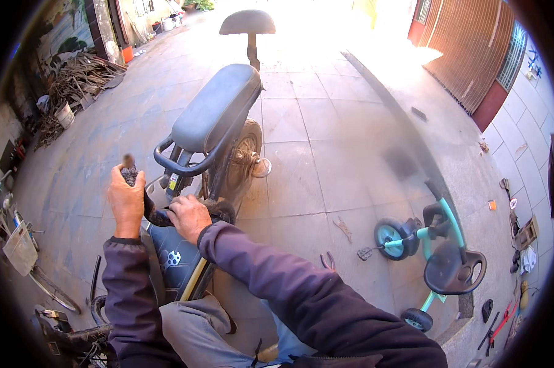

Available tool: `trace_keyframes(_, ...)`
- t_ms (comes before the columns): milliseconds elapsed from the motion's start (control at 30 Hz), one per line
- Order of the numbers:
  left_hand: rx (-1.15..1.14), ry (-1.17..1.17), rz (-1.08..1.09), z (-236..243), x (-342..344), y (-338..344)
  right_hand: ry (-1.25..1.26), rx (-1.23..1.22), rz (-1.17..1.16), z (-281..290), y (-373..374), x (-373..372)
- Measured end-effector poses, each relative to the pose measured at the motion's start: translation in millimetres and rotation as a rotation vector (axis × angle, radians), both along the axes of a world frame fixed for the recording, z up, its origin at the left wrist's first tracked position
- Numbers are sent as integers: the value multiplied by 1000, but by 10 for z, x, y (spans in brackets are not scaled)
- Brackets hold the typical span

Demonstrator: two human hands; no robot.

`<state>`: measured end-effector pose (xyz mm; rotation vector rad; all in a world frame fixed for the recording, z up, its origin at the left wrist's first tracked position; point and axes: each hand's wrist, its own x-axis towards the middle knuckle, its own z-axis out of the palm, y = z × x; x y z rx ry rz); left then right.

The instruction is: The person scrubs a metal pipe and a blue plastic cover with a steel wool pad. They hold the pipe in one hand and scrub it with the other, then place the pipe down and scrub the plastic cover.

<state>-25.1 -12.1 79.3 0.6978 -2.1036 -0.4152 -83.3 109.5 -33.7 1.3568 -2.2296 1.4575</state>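
Two hands in play, both on one black bar [154,214]. Left hand [128,199] is clenched round its upper end, with the brownish tip sticking out above the fist. Right hand [191,216] is just right of it and slightly lower, fingers curled over the bar; can't tell how tight. The bar sits at the near end of one dark scooter [225,147], running from the left fist down and across under the right hand. Just beyond the hands: one black loop handle [185,168], then one long grey seat [218,107], then one backrest [248,23] on a single post, farthest out. One dusty wheel [248,150] shows, ahead and right of the right hand. Below the hands, one footboard [182,242] with one white emblem. Right of the right hand, on the tiled floor [289,178]: one wrench-like tool [343,229], one pair of pliers [329,261] nearer the right sleeve, one small dark chain-like piece [365,253]. Farther right, one turquoise tricycle [424,233], two wheels clearly in view, one black seat. Well left and ahead of the left hand: one heap of scrap wood [87,76], one white bucket [64,115] beside it.
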Motion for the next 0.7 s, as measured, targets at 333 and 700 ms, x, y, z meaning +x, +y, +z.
trace_keyframes(333,97,-30,-26,-77,30,-113,4,-45,9,1,-2,4)
trace_keyframes(700,618,-186,-670,350,272,-548,13,-47,23,-9,3,-9)
